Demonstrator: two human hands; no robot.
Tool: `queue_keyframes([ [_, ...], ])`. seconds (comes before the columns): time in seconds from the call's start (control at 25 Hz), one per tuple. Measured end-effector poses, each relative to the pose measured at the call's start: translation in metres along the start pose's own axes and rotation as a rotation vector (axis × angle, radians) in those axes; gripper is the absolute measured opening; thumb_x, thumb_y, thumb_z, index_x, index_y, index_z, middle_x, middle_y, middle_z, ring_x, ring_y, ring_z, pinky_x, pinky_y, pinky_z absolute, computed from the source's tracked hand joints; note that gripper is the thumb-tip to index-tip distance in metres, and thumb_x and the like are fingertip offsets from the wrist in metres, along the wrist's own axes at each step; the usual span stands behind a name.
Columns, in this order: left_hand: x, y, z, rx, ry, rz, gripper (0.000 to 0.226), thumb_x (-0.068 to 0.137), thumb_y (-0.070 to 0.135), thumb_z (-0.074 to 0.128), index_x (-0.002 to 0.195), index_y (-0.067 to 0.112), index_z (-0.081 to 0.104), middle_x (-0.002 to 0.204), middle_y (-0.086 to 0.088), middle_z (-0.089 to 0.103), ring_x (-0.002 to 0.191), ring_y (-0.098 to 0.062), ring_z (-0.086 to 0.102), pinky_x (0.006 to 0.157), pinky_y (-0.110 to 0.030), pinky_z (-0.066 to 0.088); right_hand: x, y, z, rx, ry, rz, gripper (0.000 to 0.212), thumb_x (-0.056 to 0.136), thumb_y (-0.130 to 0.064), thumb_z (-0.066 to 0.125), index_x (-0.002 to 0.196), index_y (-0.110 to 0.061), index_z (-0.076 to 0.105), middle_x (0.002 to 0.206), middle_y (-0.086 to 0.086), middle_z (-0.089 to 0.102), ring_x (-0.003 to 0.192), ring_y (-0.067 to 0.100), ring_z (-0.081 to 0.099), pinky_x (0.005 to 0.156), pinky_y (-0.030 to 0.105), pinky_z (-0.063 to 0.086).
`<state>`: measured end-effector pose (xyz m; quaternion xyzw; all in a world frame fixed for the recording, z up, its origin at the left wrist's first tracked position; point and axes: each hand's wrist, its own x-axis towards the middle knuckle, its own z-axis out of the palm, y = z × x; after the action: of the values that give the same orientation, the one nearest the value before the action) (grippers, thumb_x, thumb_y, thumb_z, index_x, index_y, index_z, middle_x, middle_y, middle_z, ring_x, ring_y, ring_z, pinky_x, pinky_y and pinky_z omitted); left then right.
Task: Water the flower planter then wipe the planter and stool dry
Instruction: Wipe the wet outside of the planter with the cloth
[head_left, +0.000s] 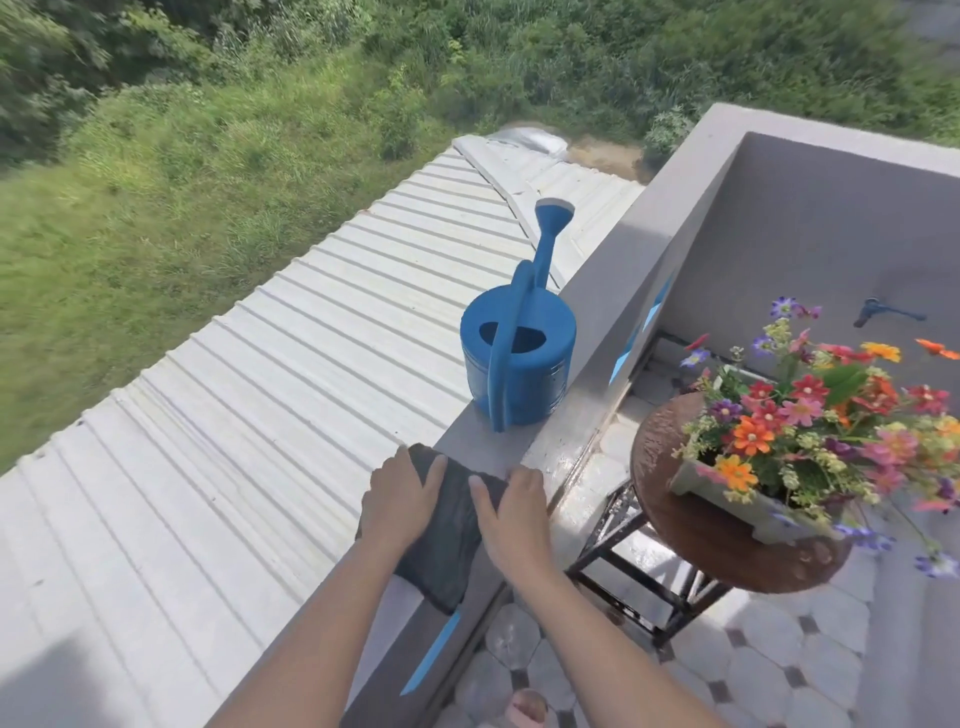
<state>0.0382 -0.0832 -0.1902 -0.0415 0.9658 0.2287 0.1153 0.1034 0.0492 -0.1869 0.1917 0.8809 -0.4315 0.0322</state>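
Head view, left hand (400, 501) fingers flat on dark cloth (447, 540), right hand (514, 514) grip unclear

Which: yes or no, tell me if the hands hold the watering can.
No, the watering can stands on the ledge; left hand and right hand rest on the cloth.

No readable text, labels, brands, numbers or signs anywhere in view.

Two hands are counted at lower centre: the left hand (397, 501) and the right hand (511, 512). One dark cloth (447, 540) is counted there too. One blue watering can (519, 364) is noted mid-frame. At the right, one stool (691, 551), one flower planter (727, 501) and, higher up, one blue tap (883, 312) are tallied.
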Motion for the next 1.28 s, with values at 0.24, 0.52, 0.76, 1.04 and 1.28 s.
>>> queue_keyframes([
  [0.24, 0.006, 0.009, 0.009, 0.012, 0.085, 0.052, 0.055, 0.089, 0.057, 0.038, 0.123, 0.015, 0.044, 0.102, -0.006, 0.065, 0.099, -0.031, 0.057, 0.082, -0.046, 0.046, 0.015, -0.009, -0.007, -0.055, -0.007, 0.004, 0.023, 0.095, -0.027, 0.049, 0.109, -0.009, 0.053, 0.108, 0.007, 0.056, 0.098, 0.023, 0.054, 0.078, 0.029, 0.041],
  [0.52, -0.022, 0.028, -0.006, -0.481, 0.223, 0.167, 0.031, 0.089, 0.039, 0.058, 0.114, 0.02, 0.057, 0.103, 0.007, 0.063, 0.093, -0.013, 0.055, 0.086, -0.027, 0.041, -0.016, -0.018, -0.046, 0.26, 0.092, -0.006, 0.021, 0.099, -0.026, 0.039, 0.111, -0.01, 0.044, 0.092, 0.004, 0.057, 0.083, 0.02, 0.053, 0.067, 0.028, 0.035],
  [0.76, -0.053, 0.092, -0.031, -0.971, -0.539, 0.124, 0.041, 0.073, 0.033, 0.076, 0.107, 0.012, 0.067, 0.103, -0.01, 0.073, 0.092, -0.021, 0.069, 0.078, -0.032, 0.055, -0.034, 0.008, -0.121, 0.331, 0.465, -0.08, 0.013, 0.098, -0.023, 0.044, 0.1, -0.011, 0.048, 0.088, 0.005, 0.059, 0.08, 0.019, 0.053, 0.067, 0.027, 0.031],
  [1.04, -0.097, 0.134, 0.044, -1.237, -1.082, -0.141, 0.086, 0.04, 0.016, 0.089, 0.119, -0.002, 0.06, 0.11, -0.025, 0.066, 0.092, -0.036, 0.067, 0.082, -0.045, 0.055, -0.074, 0.08, -0.158, 0.258, 0.564, 0.025, 0.019, 0.098, -0.029, 0.043, 0.105, -0.012, 0.051, 0.08, 0.0, 0.061, 0.075, 0.018, 0.058, 0.063, 0.029, 0.037],
  [1.28, -0.11, 0.126, 0.112, -1.478, -1.15, -0.338, 0.066, 0.027, 0.016, 0.094, 0.088, 0.0, 0.077, 0.1, -0.022, 0.072, 0.085, -0.037, 0.071, 0.064, -0.05, 0.058, -0.073, 0.161, -0.151, 0.074, 0.439, 0.053, 0.038, 0.097, -0.035, 0.041, 0.129, -0.013, 0.045, 0.123, 0.003, 0.057, 0.115, 0.016, 0.052, 0.096, 0.026, 0.041],
])
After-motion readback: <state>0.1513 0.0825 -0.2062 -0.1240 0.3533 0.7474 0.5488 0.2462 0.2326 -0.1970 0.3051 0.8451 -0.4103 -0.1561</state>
